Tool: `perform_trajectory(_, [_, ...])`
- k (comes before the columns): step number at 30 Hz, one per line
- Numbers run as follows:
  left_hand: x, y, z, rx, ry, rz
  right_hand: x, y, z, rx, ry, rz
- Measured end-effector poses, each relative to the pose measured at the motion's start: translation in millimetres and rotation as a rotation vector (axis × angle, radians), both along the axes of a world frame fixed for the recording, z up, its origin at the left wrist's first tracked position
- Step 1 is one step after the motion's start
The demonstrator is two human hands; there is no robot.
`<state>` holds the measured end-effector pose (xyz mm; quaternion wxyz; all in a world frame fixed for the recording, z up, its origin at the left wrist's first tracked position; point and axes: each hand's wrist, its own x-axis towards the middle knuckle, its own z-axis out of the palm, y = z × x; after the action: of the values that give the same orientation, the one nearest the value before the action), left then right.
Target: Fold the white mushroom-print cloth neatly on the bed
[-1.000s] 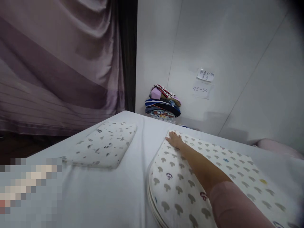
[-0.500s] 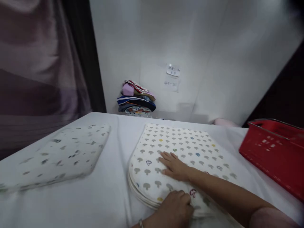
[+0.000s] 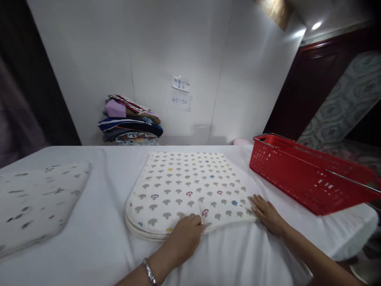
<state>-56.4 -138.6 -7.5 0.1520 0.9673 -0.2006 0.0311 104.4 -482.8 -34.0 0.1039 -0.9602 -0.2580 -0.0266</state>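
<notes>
A folded white cloth [image 3: 190, 184] printed with grey and coloured mushrooms lies in layers on the white-covered table, its near left corner rounded. My left hand [image 3: 186, 236], with a silver bracelet at the wrist, is closed on the cloth's near edge, around the middle. At the near right corner, my right hand [image 3: 268, 214] lies flat with fingers stretched out, the tips touching the cloth. A small crease runs up from the near edge beside my left fingers. To the left lies another folded white cloth [image 3: 41, 202] with a dark leaf-like print.
A red plastic basket [image 3: 285, 178] with metal handles stands on the table [image 3: 104, 254] at the right. Behind the table's far edge is a pile of folded fabrics [image 3: 131, 123]. Paper notes [image 3: 180, 99] are stuck on the pale wall.
My right hand has moved from the middle of the mushroom cloth to its near right corner. My left hand stays at the near edge. The view has turned to the right, showing more of the basket.
</notes>
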Motion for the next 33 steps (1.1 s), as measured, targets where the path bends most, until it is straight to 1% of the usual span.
perform_trajectory(3, [-0.1,-0.4,1.6,0.012,-0.015,-0.005,-17.6,1.2,9.4,0.099,-0.083,0.066])
perform_trajectory(5, [-0.4,-0.5,2.9,0.027,-0.031,-0.014,-26.8,4.9,16.9,0.164,-0.087,0.131])
perform_trajectory(7, [-0.3,-0.4,3.6,0.039,-0.049,-0.018,-32.8,5.1,21.6,0.211,-0.067,0.162])
perform_trajectory(11, [1.3,0.6,0.5,0.032,-0.092,0.001,-39.5,-3.3,20.3,0.250,-0.058,0.160])
perform_trajectory(16, [4.4,3.9,-10.0,-0.004,-0.179,0.012,-43.7,-6.2,14.0,0.193,-0.104,0.245])
perform_trajectory(21, [6.8,7.5,-17.6,-0.079,-0.234,0.028,-42.5,-1.1,15.3,0.116,-0.107,0.310])
perform_trajectory(24, [7.8,7.7,-16.2,-0.130,-0.212,0.062,-40.5,1.1,20.1,0.058,-0.105,0.349])
perform_trajectory(28, [9.1,6.8,-11.6,-0.202,-0.151,0.124,-37.3,3.9,26.7,-0.025,-0.067,0.331])
perform_trajectory(33, [9.0,6.4,-10.8,-0.211,-0.137,0.133,-33.3,7.1,25.3,-0.085,-0.128,0.354])
